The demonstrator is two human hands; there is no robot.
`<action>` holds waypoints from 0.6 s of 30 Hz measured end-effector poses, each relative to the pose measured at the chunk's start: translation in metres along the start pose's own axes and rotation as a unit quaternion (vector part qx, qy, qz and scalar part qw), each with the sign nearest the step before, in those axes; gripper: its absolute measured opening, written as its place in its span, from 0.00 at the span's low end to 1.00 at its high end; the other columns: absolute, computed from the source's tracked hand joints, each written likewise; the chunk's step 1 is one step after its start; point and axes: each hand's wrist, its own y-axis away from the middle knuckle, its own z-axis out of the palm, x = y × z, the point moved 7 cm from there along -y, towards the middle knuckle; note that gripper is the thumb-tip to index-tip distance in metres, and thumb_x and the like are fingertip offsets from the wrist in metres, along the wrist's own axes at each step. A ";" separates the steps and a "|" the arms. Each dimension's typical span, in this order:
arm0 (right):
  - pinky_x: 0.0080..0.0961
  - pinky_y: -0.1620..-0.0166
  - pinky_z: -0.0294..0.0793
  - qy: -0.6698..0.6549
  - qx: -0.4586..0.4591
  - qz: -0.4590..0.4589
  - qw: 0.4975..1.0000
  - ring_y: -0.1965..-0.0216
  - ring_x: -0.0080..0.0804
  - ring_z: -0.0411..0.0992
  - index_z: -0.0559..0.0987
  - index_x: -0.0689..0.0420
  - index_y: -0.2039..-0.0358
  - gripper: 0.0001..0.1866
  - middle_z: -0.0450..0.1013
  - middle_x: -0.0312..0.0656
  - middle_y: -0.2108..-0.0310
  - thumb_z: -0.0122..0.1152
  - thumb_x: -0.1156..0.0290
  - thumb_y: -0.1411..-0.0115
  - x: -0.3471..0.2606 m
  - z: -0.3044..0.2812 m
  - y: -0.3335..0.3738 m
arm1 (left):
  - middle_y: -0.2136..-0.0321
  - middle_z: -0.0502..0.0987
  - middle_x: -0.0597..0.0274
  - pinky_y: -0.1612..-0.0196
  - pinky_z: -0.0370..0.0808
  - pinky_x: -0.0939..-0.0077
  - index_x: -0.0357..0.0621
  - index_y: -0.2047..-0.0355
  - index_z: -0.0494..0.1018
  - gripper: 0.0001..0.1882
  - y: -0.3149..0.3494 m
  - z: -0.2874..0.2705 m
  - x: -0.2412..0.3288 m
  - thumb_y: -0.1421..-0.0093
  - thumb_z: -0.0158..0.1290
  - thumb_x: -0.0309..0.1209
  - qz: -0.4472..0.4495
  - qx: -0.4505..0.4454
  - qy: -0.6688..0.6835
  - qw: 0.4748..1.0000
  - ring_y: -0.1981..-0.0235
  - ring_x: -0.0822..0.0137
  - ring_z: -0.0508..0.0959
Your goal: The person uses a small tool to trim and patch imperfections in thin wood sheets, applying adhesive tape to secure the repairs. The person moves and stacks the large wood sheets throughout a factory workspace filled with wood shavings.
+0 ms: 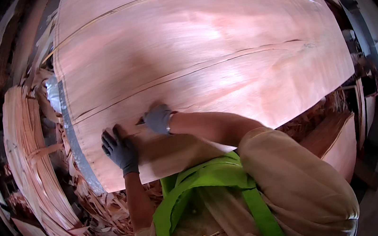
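- Evidently the wood veneer sheet (241, 82) is the largest thing, spread flat before the person; its long axis seems to run left to right, along the grain, with no end that reads clearly as a front.
- A bundle of veneer strips (29, 158) lies beyond the sheet's left end, running roughly across that axis.
- A long crack (169, 79) follows the grain from the sheet's left end toward its right.
- The left gloved hand (121, 152) rests palm down on the sheet's near left part, fingers slightly apart, with nothing visible in its hold.
- The right gloved hand (157, 118), nearer the sheet's middle, has its fingers curled, apparently round a small dark pointed tool (140, 121), mostly hidden.
- The step in hand looks like cutting or picking at the sheet's surface; the next move probably calls for steady left-hand pressure while the tip is guided with control.
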 end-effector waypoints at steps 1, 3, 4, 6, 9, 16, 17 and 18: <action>0.40 0.56 0.70 0.011 -0.047 0.038 0.998 0.55 0.37 0.73 0.76 0.39 0.55 0.16 0.75 0.37 0.58 0.42 0.66 0.40 0.021 0.008 0.011 | 0.37 0.49 0.45 0.39 0.48 0.47 0.56 0.37 0.52 0.34 -0.001 0.000 0.002 0.44 0.45 0.41 0.006 -0.002 -0.005 1.000 0.37 0.44 0.51; 0.40 0.53 0.67 -0.040 0.049 -0.003 0.998 0.57 0.39 0.73 0.76 0.33 0.55 0.18 0.75 0.39 0.59 0.40 0.67 0.38 0.065 0.019 0.043 | 0.37 0.49 0.45 0.39 0.48 0.47 0.55 0.37 0.51 0.34 -0.002 -0.001 0.004 0.44 0.45 0.41 0.010 -0.006 -0.018 1.000 0.37 0.44 0.51; 0.40 0.62 0.70 -0.077 0.061 0.016 0.995 0.63 0.41 0.74 0.76 0.33 0.54 0.17 0.75 0.41 0.65 0.41 0.64 0.38 0.089 0.015 0.062 | 0.37 0.49 0.45 0.39 0.49 0.47 0.55 0.37 0.51 0.34 -0.002 0.000 0.003 0.44 0.45 0.40 0.017 -0.001 -0.018 1.000 0.37 0.44 0.51; 0.38 0.71 0.73 -0.068 0.058 0.044 0.995 0.70 0.42 0.75 0.76 0.31 0.55 0.16 0.76 0.41 0.70 0.43 0.64 0.38 0.129 0.014 0.093 | 0.37 0.49 0.45 0.39 0.49 0.47 0.55 0.37 0.51 0.33 0.000 0.002 0.003 0.43 0.44 0.40 0.013 -0.006 -0.027 1.000 0.37 0.44 0.51; 0.34 0.77 0.73 -0.035 0.082 0.018 0.996 0.77 0.40 0.75 0.78 0.31 0.59 0.15 0.77 0.40 0.72 0.45 0.67 0.39 0.168 0.004 0.127 | 0.37 0.48 0.44 0.39 0.49 0.47 0.55 0.37 0.50 0.33 0.003 0.003 0.000 0.42 0.45 0.40 0.013 -0.003 -0.024 1.000 0.37 0.43 0.51; 0.36 0.71 0.74 -0.016 0.012 0.092 0.996 0.74 0.40 0.75 0.79 0.37 0.60 0.13 0.76 0.42 0.75 0.47 0.66 0.40 0.191 0.028 0.139 | 0.37 0.49 0.43 0.37 0.44 0.50 0.40 0.38 0.49 0.37 -0.015 -0.012 0.109 0.44 0.47 0.42 0.076 0.009 0.036 0.996 0.36 0.45 0.47; 0.37 0.71 0.74 -0.037 0.058 0.062 0.996 0.73 0.40 0.75 0.79 0.40 0.61 0.12 0.76 0.43 0.75 0.47 0.65 0.40 0.186 0.026 0.143 | 0.37 0.49 0.43 0.37 0.44 0.51 0.36 0.38 0.50 0.38 -0.021 -0.015 0.159 0.44 0.48 0.43 0.122 -0.017 0.088 0.988 0.36 0.45 0.47; 0.38 0.70 0.74 -0.051 0.111 0.026 0.992 0.72 0.41 0.75 0.79 0.42 0.63 0.11 0.75 0.44 0.75 0.47 0.64 0.40 0.187 0.025 0.142 | 0.37 0.49 0.43 0.36 0.44 0.51 0.35 0.39 0.50 0.38 -0.016 -0.016 0.195 0.44 0.48 0.43 0.136 -0.021 0.119 0.983 0.36 0.45 0.47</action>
